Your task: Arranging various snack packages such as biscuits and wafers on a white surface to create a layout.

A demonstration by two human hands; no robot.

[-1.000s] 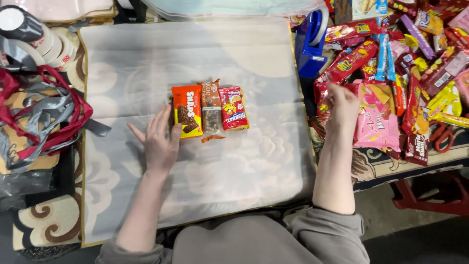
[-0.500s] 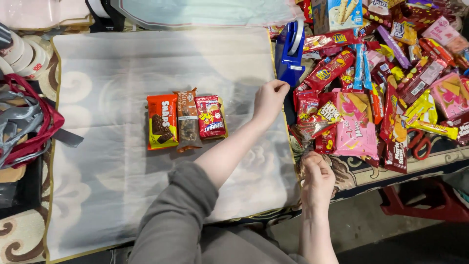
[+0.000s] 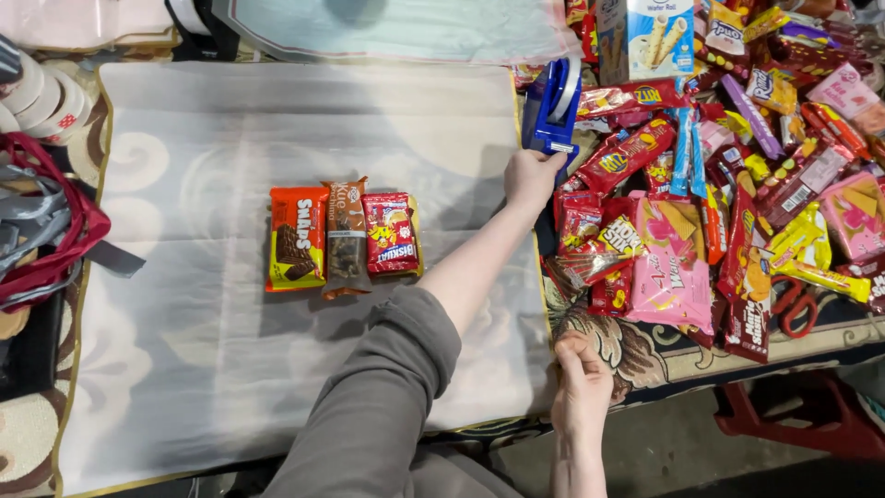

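My left hand (image 3: 531, 177) reaches across my body in a grey sleeve, its fingers closed on the lower end of a blue tape dispenser (image 3: 553, 103) at the right edge of a pale translucent sheet (image 3: 230, 111). Three snack packs lie side by side in the sheet's middle: an orange one (image 3: 297, 238), a brown one (image 3: 347, 238) and a red one (image 3: 390, 234). My right hand (image 3: 581, 380) is closed on the sheet's near right edge, by the table's front.
A dense heap of bright snack packets (image 3: 728, 184) covers the table to the right, with a pink wafer pack (image 3: 673, 267) near my right hand. Tape rolls (image 3: 37, 92) and red and grey straps (image 3: 46, 231) lie at the left. A patterned tablecloth (image 3: 636, 346) shows under the sheet.
My left hand left the three packs and crossed over to the blue dispenser. My right hand came off the snack heap and down to the sheet's near right edge.
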